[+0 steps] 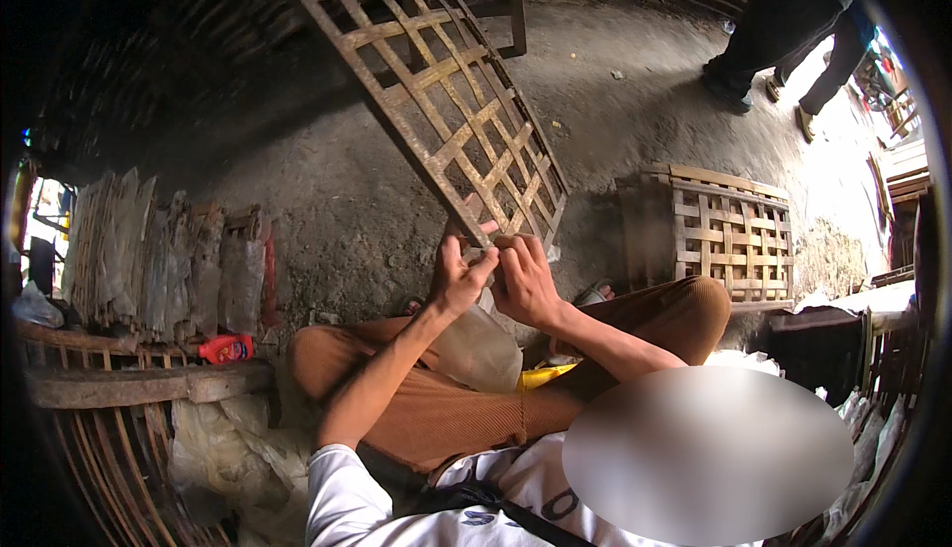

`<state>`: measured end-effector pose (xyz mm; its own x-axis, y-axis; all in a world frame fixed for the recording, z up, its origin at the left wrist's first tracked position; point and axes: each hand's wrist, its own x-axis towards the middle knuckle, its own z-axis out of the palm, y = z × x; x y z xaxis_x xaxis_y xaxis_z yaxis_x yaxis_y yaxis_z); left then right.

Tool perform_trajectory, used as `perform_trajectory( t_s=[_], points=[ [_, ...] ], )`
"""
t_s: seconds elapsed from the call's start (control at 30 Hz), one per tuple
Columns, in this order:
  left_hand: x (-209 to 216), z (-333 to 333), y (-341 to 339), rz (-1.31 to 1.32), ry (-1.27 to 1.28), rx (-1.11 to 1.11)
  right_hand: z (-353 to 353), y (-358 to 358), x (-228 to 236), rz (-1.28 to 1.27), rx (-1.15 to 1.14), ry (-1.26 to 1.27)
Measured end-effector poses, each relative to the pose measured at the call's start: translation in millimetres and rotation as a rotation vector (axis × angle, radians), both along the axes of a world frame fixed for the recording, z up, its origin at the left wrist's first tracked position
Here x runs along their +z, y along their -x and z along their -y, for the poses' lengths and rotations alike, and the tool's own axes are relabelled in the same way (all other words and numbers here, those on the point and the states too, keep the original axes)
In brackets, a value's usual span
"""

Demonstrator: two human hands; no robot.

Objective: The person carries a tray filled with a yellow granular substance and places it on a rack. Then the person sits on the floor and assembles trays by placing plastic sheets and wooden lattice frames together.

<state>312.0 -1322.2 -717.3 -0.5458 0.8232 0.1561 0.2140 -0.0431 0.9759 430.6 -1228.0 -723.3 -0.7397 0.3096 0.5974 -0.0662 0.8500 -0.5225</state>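
A woven bamboo lattice panel (451, 81) tilts up and away from me, its nearest corner at my hands. My left hand (461, 277) grips that corner, thumb and fingers closed on the frame's edge. Right beside it, my right hand (524, 281) is closed, fingers curled and pressed together near the same corner. Whatever those fingers pinch is too small or hidden to name. Below both hands a cloudy, see-through plastic bag (481, 349) lies over my lap, its upper part running up toward the fingers. Something yellow (543, 376) shows beside the bag.
Another woven lattice panel (734, 235) lies on the dirt floor (327, 200) to the right. At left lean several plastic-covered slat bundles (169, 249), near a red packet (226, 349) and a wooden beam (149, 385). A person's legs (783, 41) stand at the far right.
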Motion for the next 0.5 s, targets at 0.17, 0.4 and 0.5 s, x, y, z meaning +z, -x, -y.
perform_trajectory(
  t_s=[0.17,0.4,0.5],
  points=[
    [33,-3,10,0.475,-0.023,-0.093,-10,-2,17,0.056,0.109,0.050],
    [68,11,41,0.771,0.030,-0.218,-84,-15,29,0.029,-0.220,0.115],
    [70,11,44,0.756,0.004,-0.217,-145,-42,11,0.114,-0.560,0.044]
  ],
)
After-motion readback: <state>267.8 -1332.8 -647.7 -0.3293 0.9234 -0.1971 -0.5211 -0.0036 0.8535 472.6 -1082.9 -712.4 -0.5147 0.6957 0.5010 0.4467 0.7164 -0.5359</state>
